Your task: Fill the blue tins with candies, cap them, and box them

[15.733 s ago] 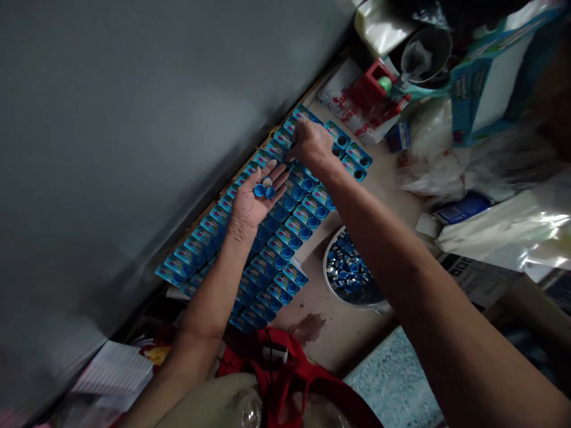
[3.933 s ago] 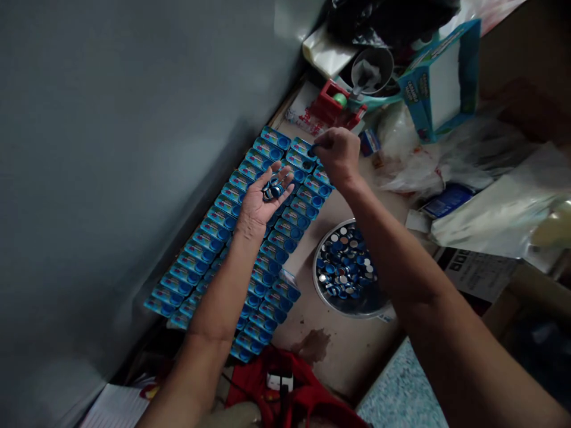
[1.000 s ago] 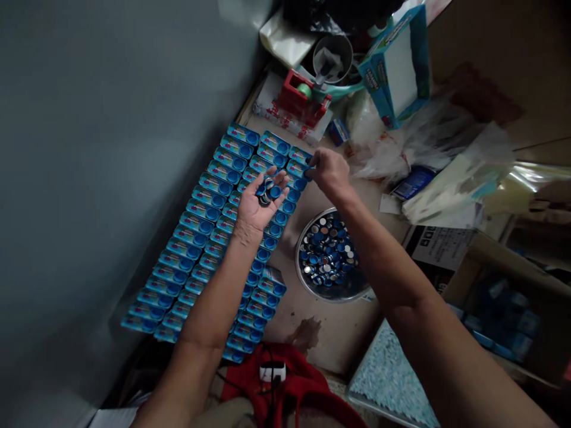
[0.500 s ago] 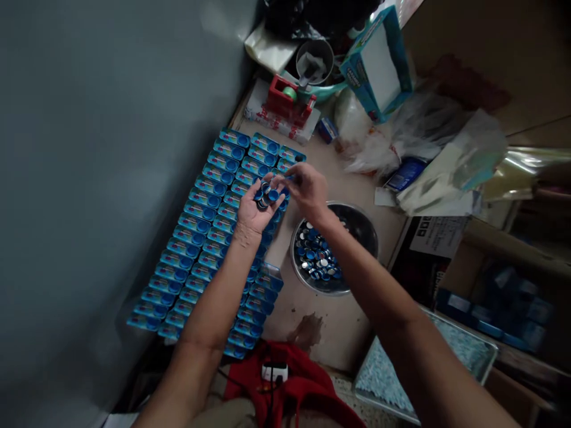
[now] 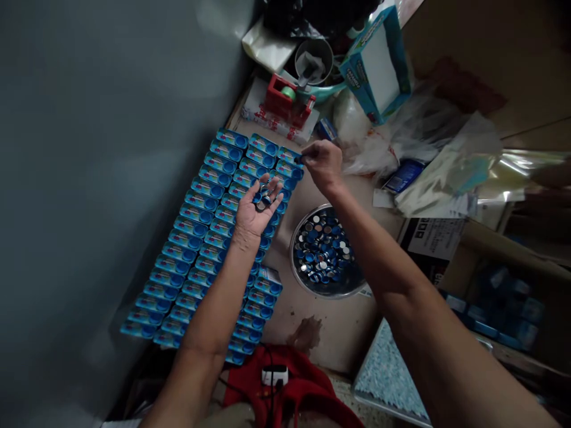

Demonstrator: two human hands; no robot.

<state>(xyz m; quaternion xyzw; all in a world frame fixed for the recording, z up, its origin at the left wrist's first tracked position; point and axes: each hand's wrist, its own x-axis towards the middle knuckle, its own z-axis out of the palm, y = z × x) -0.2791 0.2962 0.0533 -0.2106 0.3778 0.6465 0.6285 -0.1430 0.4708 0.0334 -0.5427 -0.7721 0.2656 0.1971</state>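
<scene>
My left hand (image 5: 252, 217) is palm up above the rows of small blue boxes (image 5: 194, 227), fingers curled up around several small blue-and-silver round caps (image 5: 263, 197). Beyond it, my right hand (image 5: 325, 163) reaches to the far right box (image 5: 288, 154) of the rows. Its fingertips are pinched over the box's round end, on what looks like one blue cap, mostly hidden. Most boxes in the rows show a blue disc at their right end. Beside them stands a metal bowl (image 5: 328, 293) with many loose caps (image 5: 322, 249) in it.
A red tape dispenser (image 5: 279, 98) stands at the back, near a turquoise basin (image 5: 328, 91) and an upright blue carton (image 5: 352, 65). Plastic bags (image 5: 405, 128) lie at the back right. A tray of pale blue pieces (image 5: 388, 374) sits low on the right.
My right hand has moved from above my left palm, away to the right, down to the far right box. Fewer caps show in my left hand, which has stayed almost in place.
</scene>
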